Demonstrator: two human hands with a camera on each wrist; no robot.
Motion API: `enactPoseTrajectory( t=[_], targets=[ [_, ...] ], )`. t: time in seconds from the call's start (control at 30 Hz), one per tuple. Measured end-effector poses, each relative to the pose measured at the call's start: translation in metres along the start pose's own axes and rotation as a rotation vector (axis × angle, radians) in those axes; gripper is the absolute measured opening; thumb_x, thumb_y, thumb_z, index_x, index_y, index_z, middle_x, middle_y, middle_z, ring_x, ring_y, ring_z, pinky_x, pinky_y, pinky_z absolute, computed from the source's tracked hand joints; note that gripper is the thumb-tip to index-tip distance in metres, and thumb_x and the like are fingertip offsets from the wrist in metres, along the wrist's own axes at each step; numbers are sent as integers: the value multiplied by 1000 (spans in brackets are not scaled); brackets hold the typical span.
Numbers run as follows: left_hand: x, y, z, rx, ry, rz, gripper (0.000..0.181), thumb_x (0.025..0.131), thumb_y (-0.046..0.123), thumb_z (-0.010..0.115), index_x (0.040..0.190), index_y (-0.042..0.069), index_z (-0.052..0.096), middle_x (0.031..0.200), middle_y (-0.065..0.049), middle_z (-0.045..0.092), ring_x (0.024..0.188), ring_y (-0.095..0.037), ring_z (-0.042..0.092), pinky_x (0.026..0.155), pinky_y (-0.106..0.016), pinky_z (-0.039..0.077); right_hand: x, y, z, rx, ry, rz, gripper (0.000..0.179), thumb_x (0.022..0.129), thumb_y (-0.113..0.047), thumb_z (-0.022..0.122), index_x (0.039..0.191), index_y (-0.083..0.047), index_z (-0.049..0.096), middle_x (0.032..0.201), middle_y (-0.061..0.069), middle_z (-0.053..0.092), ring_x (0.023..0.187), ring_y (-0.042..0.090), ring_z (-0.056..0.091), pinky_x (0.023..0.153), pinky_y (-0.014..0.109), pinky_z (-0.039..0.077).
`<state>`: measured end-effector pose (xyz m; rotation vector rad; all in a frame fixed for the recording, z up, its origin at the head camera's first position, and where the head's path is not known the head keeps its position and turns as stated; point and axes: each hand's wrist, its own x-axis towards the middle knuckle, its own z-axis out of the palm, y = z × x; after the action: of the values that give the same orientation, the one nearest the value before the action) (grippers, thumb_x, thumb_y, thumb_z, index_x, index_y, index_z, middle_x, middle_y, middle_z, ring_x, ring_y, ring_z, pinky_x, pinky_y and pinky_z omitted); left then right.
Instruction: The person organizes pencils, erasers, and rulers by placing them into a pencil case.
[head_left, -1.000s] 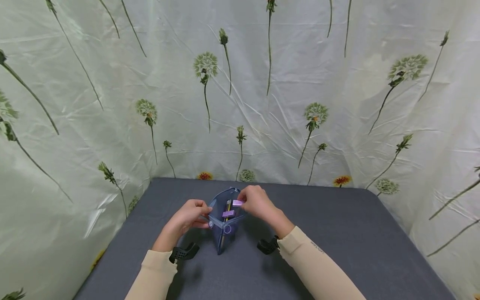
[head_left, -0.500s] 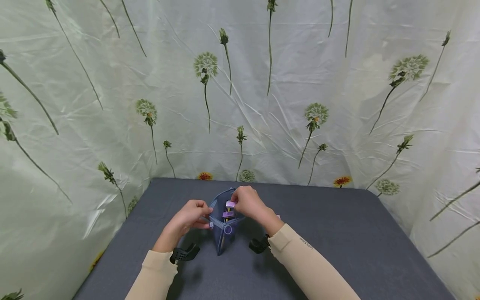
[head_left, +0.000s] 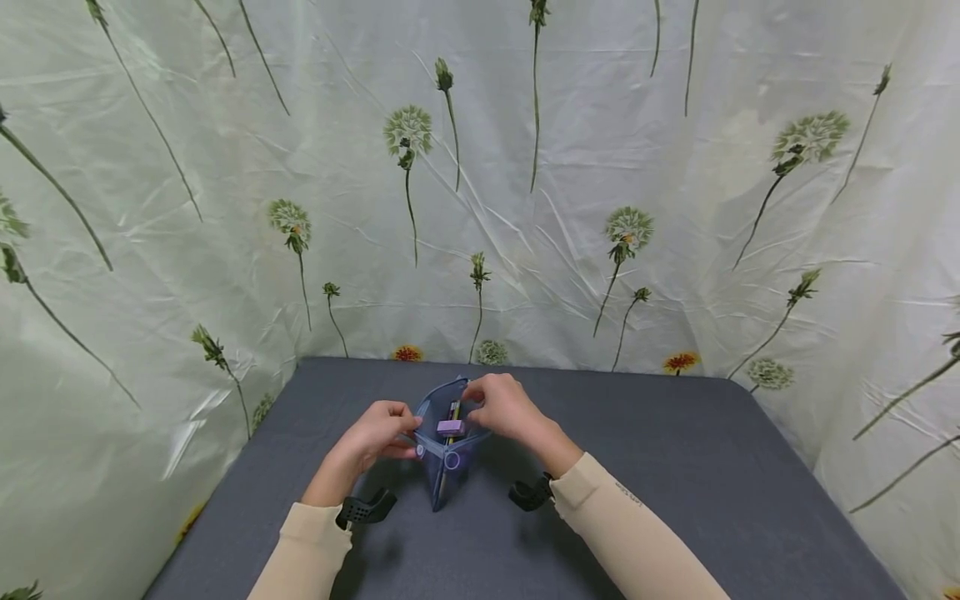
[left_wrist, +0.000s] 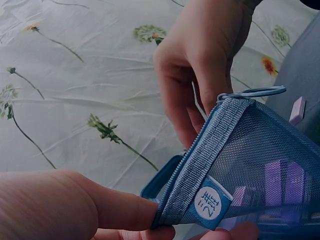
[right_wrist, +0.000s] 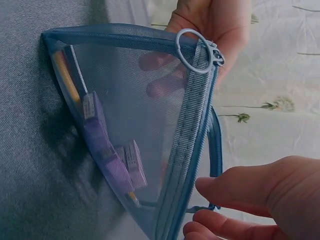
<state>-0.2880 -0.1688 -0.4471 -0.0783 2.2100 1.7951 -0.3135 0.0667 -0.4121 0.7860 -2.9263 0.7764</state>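
A blue mesh zip pouch point(head_left: 437, 482) stands with its top spread wide. My left hand point(head_left: 381, 435) pinches the left side of its rim, near a round printed label point(left_wrist: 207, 204). At the opposite side of the mouth is my right hand point(head_left: 508, 407), thumb and fingers apart with nothing between them, fingertips right at the rim in the right wrist view. Several purple blocks that look like erasers point(right_wrist: 95, 117) lie inside, seen through the mesh. Slim pencils point(right_wrist: 66, 75) lie alongside them.
Another small pale purple block point(left_wrist: 297, 110) lies on the dark grey tabletop point(head_left: 675, 483), outside the pouch; the right arm hides it in the head view. A ring zip pull point(left_wrist: 260, 92) hangs at the pouch's corner. A flower-printed sheet point(head_left: 525, 208) hangs behind the table.
My right hand carried a purple block leftward over the pouch and let it go inside, then drew back slightly to the right with fingers spread. My left hand keeps its hold on the rim.
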Motion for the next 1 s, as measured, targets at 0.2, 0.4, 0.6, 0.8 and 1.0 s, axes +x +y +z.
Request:
enactPoseTrajectory(
  t=[0.2,0.4,0.6,0.8,1.0],
  targets=[
    [0,-2,0,-4,23,-10,22,100,9,61,80,1,57,86,-16,63,60,-20,66,57,-33,58,-9,2,-3,26,-7,-32,29,85,-10,79,114,-11,75,109,8,72,98,26,67,76,41,55],
    [-1,-5,0,-8,25,5,23,100,8,60,79,1,57,87,-17,62,60,-21,66,57,-34,58,-19,4,-10,54,4,-15,29,88,-10,77,116,-13,75,113,8,70,100,28,67,78,41,54],
    [0,-4,-1,-4,26,2,21,99,9,61,80,1,58,87,-17,64,61,-22,67,60,-35,58,-30,10,-20,70,38,11,28,89,-11,77,117,-15,74,113,7,68,95,23,67,76,38,55],
    [1,-4,-1,-5,26,-1,21,99,10,62,81,1,58,87,-17,64,60,-22,68,59,-35,58,-41,23,-23,83,76,41,30,88,-11,78,118,-12,73,113,6,69,91,18,66,74,37,54],
    [1,-6,-2,-9,9,1,21,99,14,63,83,1,60,84,-17,63,59,-23,68,56,-34,58,-52,37,-24,114,97,75,29,89,-9,77,117,-15,73,113,1,70,92,16,66,74,36,55]
  ],
)
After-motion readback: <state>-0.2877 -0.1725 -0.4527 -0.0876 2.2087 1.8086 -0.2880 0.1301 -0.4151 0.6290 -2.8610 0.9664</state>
